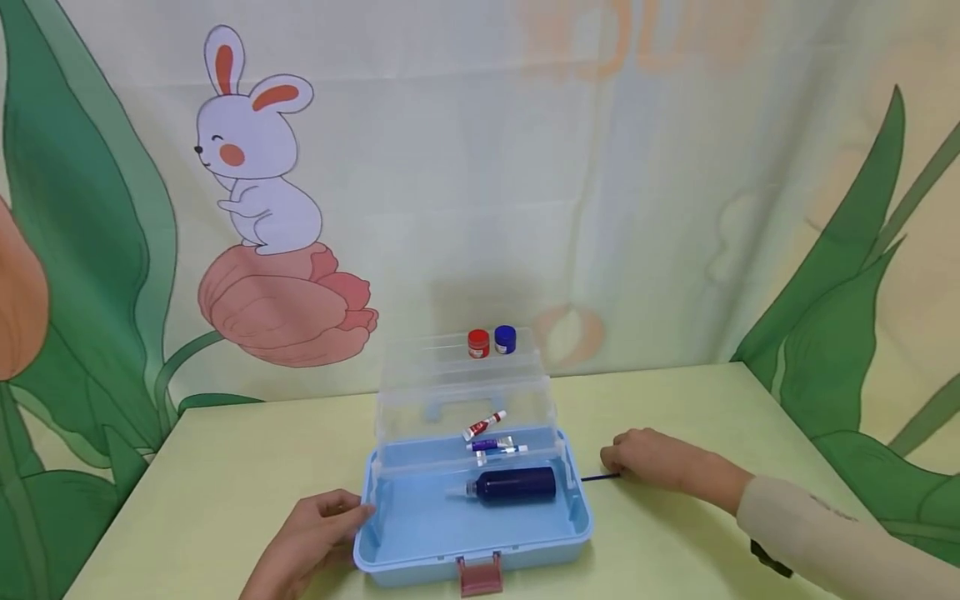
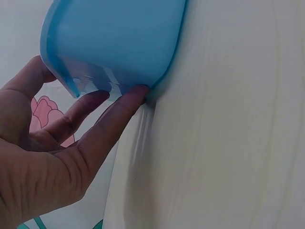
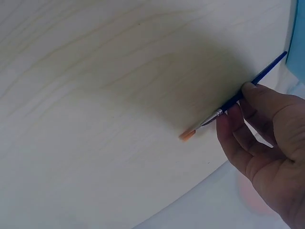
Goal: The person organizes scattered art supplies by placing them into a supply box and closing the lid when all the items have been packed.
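Observation:
A light blue box [image 1: 450, 533] sits on the table, its transparent lid [image 1: 420, 362] raised at the back. Inside lies a dark blue bottle [image 1: 517, 485] with a clear nozzle pointing left. My left hand [image 1: 318, 529] grips the box's left side; in the left wrist view, the thumb and fingers press its blue wall [image 2: 119, 38]. To the right of the box, my right hand [image 1: 652, 458] pinches a paintbrush [image 3: 232, 101] with a blue handle and orange bristles. The brush's handle end points toward the box, bristles away from it.
Red and blue paint jars [image 1: 491, 340] appear at the clear upper part. Several small paint tubes, one a red tube [image 1: 484, 425], lie toward the box's back; their exact tier I cannot tell. A pink latch [image 1: 480, 575] hangs in front. A printed curtain [image 1: 465, 167] stands behind the table.

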`<state>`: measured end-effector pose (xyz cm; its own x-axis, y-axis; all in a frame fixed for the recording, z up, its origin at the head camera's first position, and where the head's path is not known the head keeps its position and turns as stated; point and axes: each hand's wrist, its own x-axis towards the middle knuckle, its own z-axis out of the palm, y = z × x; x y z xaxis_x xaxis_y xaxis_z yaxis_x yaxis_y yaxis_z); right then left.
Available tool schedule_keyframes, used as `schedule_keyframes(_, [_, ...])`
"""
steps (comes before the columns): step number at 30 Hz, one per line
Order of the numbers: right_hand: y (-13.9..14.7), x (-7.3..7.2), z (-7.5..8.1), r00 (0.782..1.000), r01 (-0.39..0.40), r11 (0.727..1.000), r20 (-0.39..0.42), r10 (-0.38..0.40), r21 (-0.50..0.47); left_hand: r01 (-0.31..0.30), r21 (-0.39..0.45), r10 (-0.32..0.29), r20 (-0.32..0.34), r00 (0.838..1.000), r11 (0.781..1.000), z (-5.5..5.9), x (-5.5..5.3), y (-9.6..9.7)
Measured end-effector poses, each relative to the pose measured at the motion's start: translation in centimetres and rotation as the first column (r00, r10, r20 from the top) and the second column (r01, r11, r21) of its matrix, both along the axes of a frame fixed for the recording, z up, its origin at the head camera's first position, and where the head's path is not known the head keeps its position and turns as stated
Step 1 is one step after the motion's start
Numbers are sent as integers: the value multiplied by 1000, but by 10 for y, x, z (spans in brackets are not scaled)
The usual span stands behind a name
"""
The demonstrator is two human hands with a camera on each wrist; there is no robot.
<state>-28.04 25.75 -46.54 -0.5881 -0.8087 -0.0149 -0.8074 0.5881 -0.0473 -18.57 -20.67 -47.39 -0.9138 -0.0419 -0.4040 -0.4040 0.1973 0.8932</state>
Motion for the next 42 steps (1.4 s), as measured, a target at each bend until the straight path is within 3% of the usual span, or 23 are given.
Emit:
schedule_keyframes(7, [3,0,-3,999,39,998,6,-39,-54,-20,3,20,-32,999,1000,3,2,1])
schedule_keyframes(12, [0,7,-1,992,120,993,27,-120,-3,-27,-11,27,-24,999,1000,5,1,3])
schedule_keyframes(17, [0,13,6,985,171,985,2,-171,1,-23,-10,23,-26,999,1000,4,2,5])
schedule_keyframes(24, [-3,8,24,976,216,975,-30,-217,-54,-20,-1,20,-38,999,1000,3,3,4])
schedule_keyframes(33, [-4,6,36,983,178,977,-35,-183,-115,-34,-13,34,-22,999,999,0,2,4])
schedule_keyframes(42, [-7,5,43,969,235,966,-58,-242,-107,-36,-13,36,-18,999,999,2,4,4])
